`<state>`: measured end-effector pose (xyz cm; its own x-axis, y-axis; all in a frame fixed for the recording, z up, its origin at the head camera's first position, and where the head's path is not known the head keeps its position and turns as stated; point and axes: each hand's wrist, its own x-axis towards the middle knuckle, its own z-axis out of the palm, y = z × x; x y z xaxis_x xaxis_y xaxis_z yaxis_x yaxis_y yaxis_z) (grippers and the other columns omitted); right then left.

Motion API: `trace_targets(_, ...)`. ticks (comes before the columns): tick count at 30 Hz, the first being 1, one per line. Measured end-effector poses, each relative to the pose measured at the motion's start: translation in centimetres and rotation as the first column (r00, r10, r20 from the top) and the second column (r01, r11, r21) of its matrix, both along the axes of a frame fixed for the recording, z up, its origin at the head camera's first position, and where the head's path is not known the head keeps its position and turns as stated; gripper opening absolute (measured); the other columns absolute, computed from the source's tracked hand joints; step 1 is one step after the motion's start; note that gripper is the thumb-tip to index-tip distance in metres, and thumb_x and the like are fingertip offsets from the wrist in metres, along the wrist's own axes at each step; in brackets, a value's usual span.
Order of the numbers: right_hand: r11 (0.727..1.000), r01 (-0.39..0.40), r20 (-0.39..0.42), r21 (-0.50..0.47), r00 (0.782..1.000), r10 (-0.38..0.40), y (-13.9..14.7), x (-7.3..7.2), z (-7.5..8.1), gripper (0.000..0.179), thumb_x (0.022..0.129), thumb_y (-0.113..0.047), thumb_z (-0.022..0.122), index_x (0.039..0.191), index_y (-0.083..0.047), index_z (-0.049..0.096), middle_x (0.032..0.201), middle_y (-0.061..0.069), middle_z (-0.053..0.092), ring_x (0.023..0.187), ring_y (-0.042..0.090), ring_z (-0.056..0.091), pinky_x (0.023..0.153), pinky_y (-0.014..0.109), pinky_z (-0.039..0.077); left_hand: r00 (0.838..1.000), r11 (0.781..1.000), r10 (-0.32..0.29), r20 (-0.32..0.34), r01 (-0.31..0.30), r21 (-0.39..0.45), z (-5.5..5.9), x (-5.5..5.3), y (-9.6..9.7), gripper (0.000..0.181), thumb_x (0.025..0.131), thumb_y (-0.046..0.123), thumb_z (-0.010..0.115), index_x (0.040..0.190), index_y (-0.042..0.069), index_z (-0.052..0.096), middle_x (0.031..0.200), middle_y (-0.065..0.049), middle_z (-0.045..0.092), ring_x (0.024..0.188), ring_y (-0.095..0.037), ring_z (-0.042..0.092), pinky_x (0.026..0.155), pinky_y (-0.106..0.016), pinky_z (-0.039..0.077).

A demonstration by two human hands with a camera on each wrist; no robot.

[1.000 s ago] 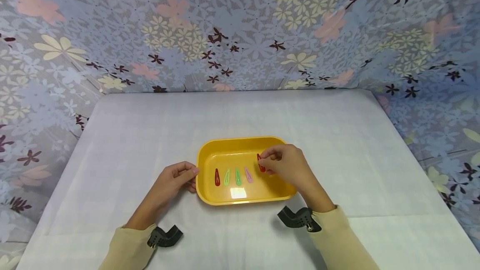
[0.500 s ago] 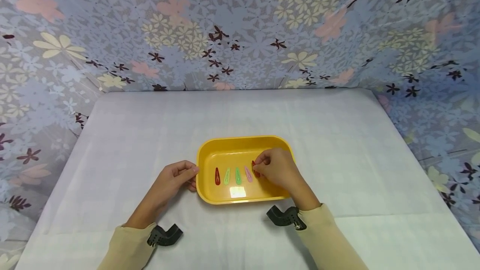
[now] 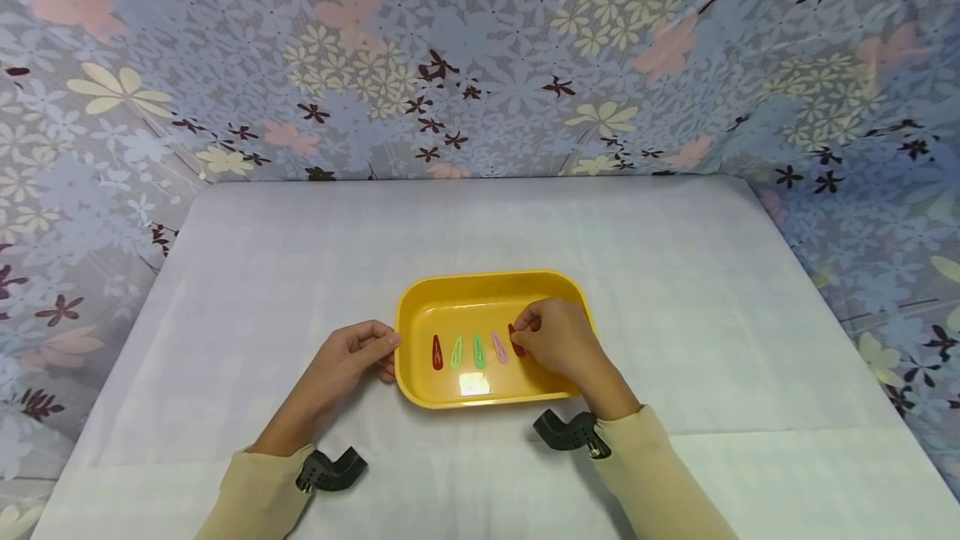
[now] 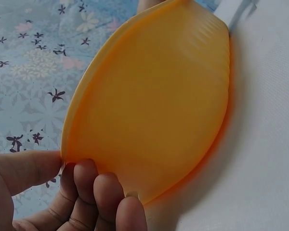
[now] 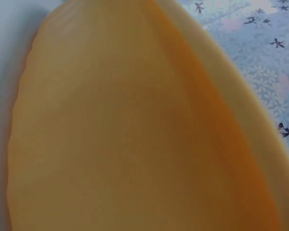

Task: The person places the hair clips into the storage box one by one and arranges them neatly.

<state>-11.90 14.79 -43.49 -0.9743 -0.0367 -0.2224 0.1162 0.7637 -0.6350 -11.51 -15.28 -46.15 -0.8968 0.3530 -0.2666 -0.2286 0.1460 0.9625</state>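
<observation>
A yellow tray [image 3: 465, 298] holds a row of snap hair clips: a dark red clip [image 3: 437, 353], a light green clip [image 3: 456, 352], a green clip [image 3: 478, 352] and a pink clip [image 3: 499, 347]. Just right of the pink one, my right hand [image 3: 558, 340] pinches another red hair clip [image 3: 515, 340] between thumb and fingertips, low inside the tray. My left hand [image 3: 360, 355] grips the tray's left rim, thumb on the edge and fingers curled beneath, as the left wrist view shows. In the right wrist view the tray's outer wall [image 5: 120, 134] hides the right hand.
The tray stands on a table with a white cloth [image 3: 300, 257]. A floral curtain [image 3: 480, 65] rises behind the table and along both sides. Black wrist mounts [image 3: 330, 470] sit on both sleeves.
My right hand has moved left and down inside the tray, bringing the red hair clip beside the pink one. Over the last half second it barely moves. My left hand keeps its grip on the rim.
</observation>
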Motion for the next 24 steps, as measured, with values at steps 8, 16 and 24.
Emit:
trace_targets(8, 1.0, -0.006, -0.012, 0.027, 1.0, 0.006, 0.1, 0.0, 0.0, 0.012, 0.089, -0.011, 0.08, 0.081, -0.007, 0.072, 0.067, -0.002, 0.065, 0.06, 0.014, 0.057, 0.056, 0.026, 0.047, 1.0, 1.0, 0.01, 0.013, -0.01, -0.012, 0.2, 0.0, 0.2, 0.031, 0.102, 0.023, 0.065, 0.108, -0.008, 0.062, 0.087, -0.012, 0.069, 0.075, -0.021, 0.067, 0.073, -0.031, 0.061)
trace_targets(16, 0.998, -0.027, -0.038, 0.058, 0.999, 0.03, 0.1, 0.1, 0.1, 0.019, 0.087, -0.012, 0.081, 0.071, -0.011, 0.071, 0.063, -0.004, 0.064, 0.059, 0.015, 0.054, 0.053, 0.027, 0.042, 1.0, 1.0, 0.005, -0.001, -0.005, -0.013, 0.1, -0.2, 0.2, 0.032, 0.103, 0.022, 0.064, 0.108, -0.009, 0.062, 0.086, -0.011, 0.069, 0.075, -0.02, 0.067, 0.073, -0.031, 0.061)
trace_targets(24, 0.993, -0.054, -0.089, 0.101, 0.994, 0.063, 0.4, 0.5, 1.3, 0.023, 0.09, -0.011, 0.074, 0.068, -0.013, 0.072, 0.062, -0.004, 0.061, 0.055, 0.016, 0.049, 0.05, 0.026, 0.037, 1.0, 1.0, 0.012, 0.005, -0.012, -0.009, 0.0, -0.1, 0.3, 0.031, 0.102, 0.022, 0.065, 0.107, -0.008, 0.062, 0.085, -0.011, 0.069, 0.074, -0.02, 0.067, 0.072, -0.03, 0.061)
